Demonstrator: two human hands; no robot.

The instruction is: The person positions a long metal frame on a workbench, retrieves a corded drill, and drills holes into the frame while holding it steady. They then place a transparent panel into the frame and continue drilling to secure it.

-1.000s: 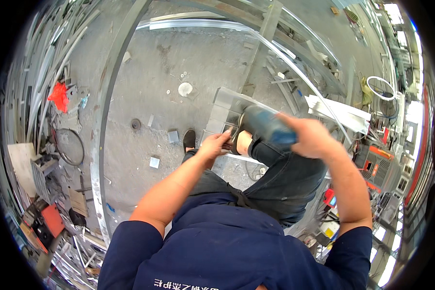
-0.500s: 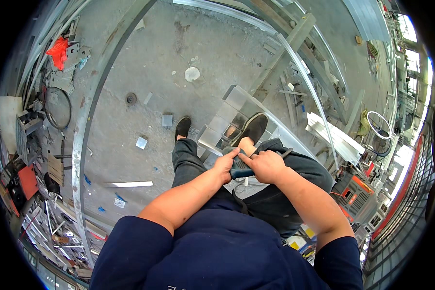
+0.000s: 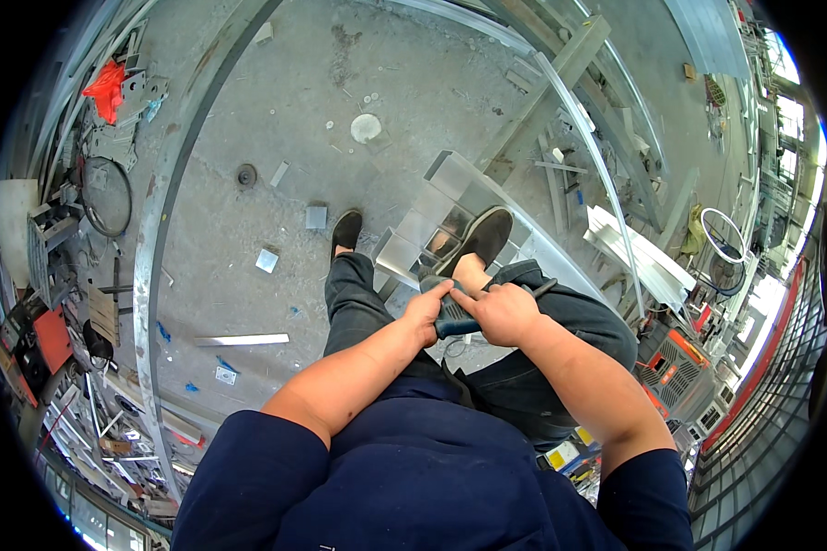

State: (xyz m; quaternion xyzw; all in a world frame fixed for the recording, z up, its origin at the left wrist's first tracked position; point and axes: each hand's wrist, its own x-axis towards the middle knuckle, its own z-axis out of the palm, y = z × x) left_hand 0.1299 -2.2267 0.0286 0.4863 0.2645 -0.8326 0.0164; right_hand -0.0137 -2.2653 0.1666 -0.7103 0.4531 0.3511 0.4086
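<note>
In front of my lap, both hands are closed on a dark teal power tool with vent slots, apparently an angle grinder (image 3: 454, 319). My left hand (image 3: 424, 312) wraps its left side with the thumb on top. My right hand (image 3: 504, 313) grips from the right, its fingers reaching onto the tool's top. A dark rod (image 3: 544, 287) sticks out past the right hand; whether it belongs to the tool I cannot tell. Just beyond lies a metal frame with box-like compartments (image 3: 412, 228), and my right shoe (image 3: 487, 235) rests on it. The tool's far end is partly hidden.
A long curved-looking steel beam (image 3: 147, 303) runs along the left. More beams (image 3: 560, 78) cross at the upper right. Small metal plates (image 3: 266, 260) and a flat strip (image 3: 242, 340) lie on the concrete floor. An orange-and-grey machine (image 3: 675, 367) stands at the right.
The view has shifted slightly, moving floor objects a little in the picture. Both hands keep their hold on the grinder, with hardly any other movement.
</note>
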